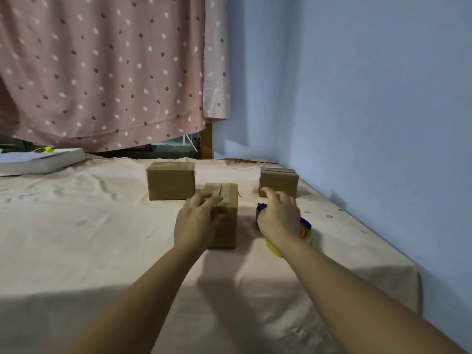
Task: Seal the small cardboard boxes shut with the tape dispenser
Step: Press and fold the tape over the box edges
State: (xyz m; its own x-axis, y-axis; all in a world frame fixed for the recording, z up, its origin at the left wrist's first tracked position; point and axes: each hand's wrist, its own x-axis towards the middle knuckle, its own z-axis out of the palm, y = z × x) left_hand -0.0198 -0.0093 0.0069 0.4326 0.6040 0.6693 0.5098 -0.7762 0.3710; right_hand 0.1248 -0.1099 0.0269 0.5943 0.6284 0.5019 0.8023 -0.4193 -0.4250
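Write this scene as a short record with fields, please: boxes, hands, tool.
near box: top flaps show a gap
left hand: rests on near box
right hand: fingers curl over tape dispenser
far left box: behind near box, untouched
far right box: behind right hand
cloth: pink, under everything

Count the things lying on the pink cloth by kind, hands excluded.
Small brown cardboard boxes: 3
Blue and yellow tape dispenser: 1
Thick white book: 1
Small yellow object on the book: 1
Total: 6
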